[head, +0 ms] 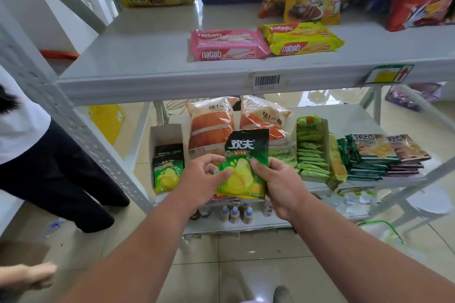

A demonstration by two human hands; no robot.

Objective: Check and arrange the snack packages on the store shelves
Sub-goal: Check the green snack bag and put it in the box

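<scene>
Green chip packet (246,162) sits upright at frame centre, pinched at its lower edges by my left hand (204,174) and right hand (280,184), before the lower shelf (406,179) holding matching packets in a white box (167,135).

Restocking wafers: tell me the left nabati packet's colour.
Pink flat plastic nabati wafer packet; head view.

Bright, even daylight, glare on the glossy upper shelf (152,39), wide-angle bending at blurred edges.
</scene>
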